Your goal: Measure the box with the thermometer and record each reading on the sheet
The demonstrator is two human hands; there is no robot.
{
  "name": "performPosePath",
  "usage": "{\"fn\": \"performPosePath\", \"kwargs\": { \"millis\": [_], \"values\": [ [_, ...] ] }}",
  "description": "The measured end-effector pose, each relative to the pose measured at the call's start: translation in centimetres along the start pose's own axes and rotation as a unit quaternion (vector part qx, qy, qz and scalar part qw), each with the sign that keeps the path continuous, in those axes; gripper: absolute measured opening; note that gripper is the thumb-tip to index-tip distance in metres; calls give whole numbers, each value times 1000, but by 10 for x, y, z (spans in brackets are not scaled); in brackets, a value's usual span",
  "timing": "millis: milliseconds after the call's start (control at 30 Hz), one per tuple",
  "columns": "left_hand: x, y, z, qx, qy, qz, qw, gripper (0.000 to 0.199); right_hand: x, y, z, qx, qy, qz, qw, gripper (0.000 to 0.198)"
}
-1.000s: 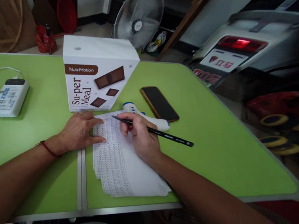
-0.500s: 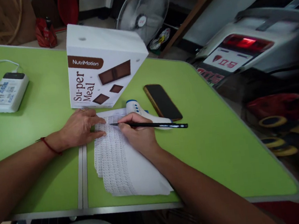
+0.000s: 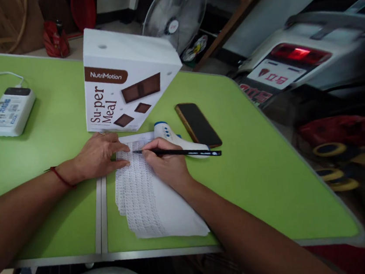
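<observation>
My right hand (image 3: 167,163) is closed around a black pencil (image 3: 191,152), its tip on the top sheet of a stack of paper (image 3: 178,214). Dense rows of handwriting fill the left part of that sheet; the right part is blank. With fingers spread, my left hand (image 3: 100,155) lies flat at the upper left edge of the paper. Just beyond my right hand is a white and blue handheld thermometer (image 3: 165,130), partly covered by the hand and pencil. Behind the paper stands a white NutriMotion box (image 3: 105,97).
A dark phone (image 3: 198,124) lies right of the thermometer on the green table (image 3: 256,181). At the left sits a white device (image 3: 10,113) with cables. A fan (image 3: 172,23) stands beyond the table, and a scooter (image 3: 292,58) is at the right.
The pencil's back end has swung slightly left and down, with its tip almost at the same spot. My left hand stays in place on the paper.
</observation>
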State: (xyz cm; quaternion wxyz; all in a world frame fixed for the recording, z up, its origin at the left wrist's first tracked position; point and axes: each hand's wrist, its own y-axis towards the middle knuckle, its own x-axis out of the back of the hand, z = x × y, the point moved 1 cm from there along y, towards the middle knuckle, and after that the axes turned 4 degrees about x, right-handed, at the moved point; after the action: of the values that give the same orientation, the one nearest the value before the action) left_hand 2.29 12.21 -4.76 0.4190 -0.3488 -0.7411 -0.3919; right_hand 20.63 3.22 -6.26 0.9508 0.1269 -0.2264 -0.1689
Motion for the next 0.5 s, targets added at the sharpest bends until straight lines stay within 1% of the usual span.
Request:
{"fn": "performPosePath", "kwargs": {
  "millis": [200,400,500],
  "values": [
    [0,-1,0,5,2,-2,1000,24,-1,0,2,4,1,-3,1000,7],
    [1,-1,-1,-10,-3,-1,1000,25,1,0,4,-7,-3,5,1000,6],
    [1,-1,0,-4,-2,2,1000,25,1,0,4,-8,-3,10,1000,6]
  ]
}}
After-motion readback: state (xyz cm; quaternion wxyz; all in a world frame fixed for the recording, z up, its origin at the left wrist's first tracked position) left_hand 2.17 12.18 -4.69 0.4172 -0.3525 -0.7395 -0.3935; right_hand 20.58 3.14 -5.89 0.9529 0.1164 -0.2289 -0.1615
